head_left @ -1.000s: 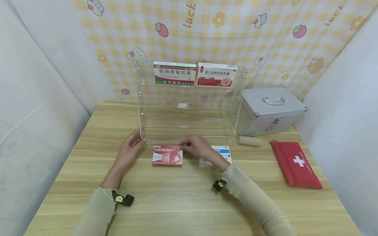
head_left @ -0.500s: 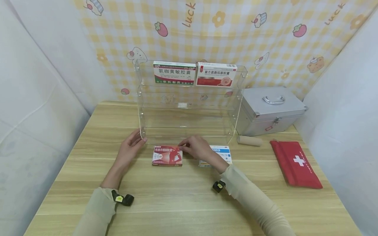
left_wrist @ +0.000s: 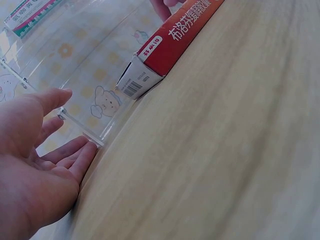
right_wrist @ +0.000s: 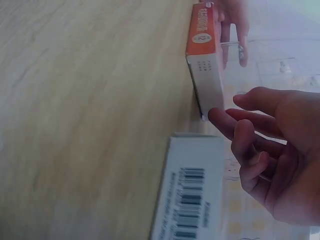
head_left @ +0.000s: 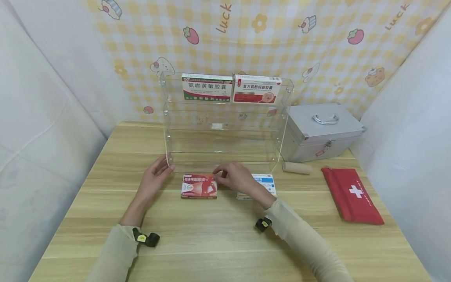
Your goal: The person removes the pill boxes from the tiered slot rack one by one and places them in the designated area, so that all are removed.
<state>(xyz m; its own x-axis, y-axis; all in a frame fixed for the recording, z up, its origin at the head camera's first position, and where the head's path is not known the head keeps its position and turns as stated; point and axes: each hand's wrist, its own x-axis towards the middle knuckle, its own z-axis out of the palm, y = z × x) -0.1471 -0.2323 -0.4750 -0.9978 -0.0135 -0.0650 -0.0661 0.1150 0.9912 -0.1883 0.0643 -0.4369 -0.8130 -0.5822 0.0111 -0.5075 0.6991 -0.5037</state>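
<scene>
My left hand (head_left: 155, 176) is at the lower left corner of a clear acrylic tiered rack (head_left: 222, 152), its fingertips touching the corner in the left wrist view. A red medicine box (head_left: 197, 187) lies in front of the rack. At that box's right end is my right hand (head_left: 236, 178); in the right wrist view one fingertip touches the end while the thumb stands apart. Under my right forearm, partly covered, lies a white and blue medicine box (head_left: 266, 182). The rack's top tier bears a green and white medicine box (head_left: 206, 88) beside a red and white one (head_left: 257, 90).
To the right of the rack stands a silver metal case (head_left: 317, 133) with a handle. A tan cylinder (head_left: 297, 168) lies before it, and a red first-aid pouch (head_left: 352, 196) with a white cross is further right. A checked curtain (head_left: 260, 47) hangs behind.
Glare on the red box's face has faded. More of the white and blue box's print shows. Both hands stay in nearly the same places.
</scene>
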